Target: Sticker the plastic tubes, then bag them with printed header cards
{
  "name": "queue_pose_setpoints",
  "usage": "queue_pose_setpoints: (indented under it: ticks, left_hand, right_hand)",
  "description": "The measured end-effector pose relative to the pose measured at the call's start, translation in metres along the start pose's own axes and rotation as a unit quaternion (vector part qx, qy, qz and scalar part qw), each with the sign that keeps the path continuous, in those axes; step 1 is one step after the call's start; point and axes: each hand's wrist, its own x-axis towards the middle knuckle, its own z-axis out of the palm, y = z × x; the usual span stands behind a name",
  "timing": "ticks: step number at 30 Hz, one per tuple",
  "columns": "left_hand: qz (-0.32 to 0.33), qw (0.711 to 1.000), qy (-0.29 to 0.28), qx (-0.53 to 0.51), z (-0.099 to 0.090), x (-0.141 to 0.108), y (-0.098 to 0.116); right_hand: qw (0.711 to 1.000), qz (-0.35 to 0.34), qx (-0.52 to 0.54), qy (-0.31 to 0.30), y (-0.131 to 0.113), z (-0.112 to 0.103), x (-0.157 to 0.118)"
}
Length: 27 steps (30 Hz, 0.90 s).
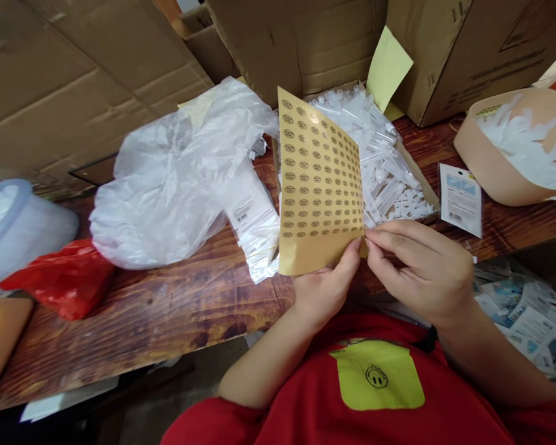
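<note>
A yellow sheet of oval stickers, printed in rows of dark labels, stands tilted up over the table. My left hand grips its bottom edge, thumb in front and fingers behind. At the lower right corner of the sheet, my right hand is closed in a pinch, thumb against forefinger. Whether a loose sticker is between those fingertips is too small to tell. Behind the sheet, and partly hidden by it, a shallow cardboard tray holds clear plastic tubes and small white pieces.
A crumpled clear plastic bag and packaged cards lie left on the wooden table, near a red bag. To the right are a beige bin of white strips and a card packet. Cardboard boxes stand behind.
</note>
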Motion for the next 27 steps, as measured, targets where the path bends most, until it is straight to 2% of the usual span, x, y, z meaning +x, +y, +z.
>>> queue_pose_setpoints:
  ticks: [5,9,17,22,27]
  left_hand:
    - [0.024,0.998,0.028,0.051,0.001,-0.007,-0.011]
    - [0.036,0.998,0.018,0.054,0.003,-0.009,-0.012]
    - [-0.058,0.993,-0.017,-0.098,0.008,-0.006,0.001]
    - [-0.06,0.994,-0.007,-0.096,0.008,0.0,0.009]
    - [-0.081,0.988,0.014,-0.133,0.006,0.004,0.005]
  right_hand:
    - [0.999,0.019,-0.018,0.026,-0.003,0.002,0.001]
    - [0.998,0.014,-0.051,0.046,-0.005,0.003,0.001]
    - [0.997,0.001,-0.056,0.059,-0.002,0.006,0.0]
    - [0.99,0.104,0.051,0.076,0.001,0.011,-0.002]
    - [0.954,0.218,0.182,0.094,0.013,0.012,-0.003]
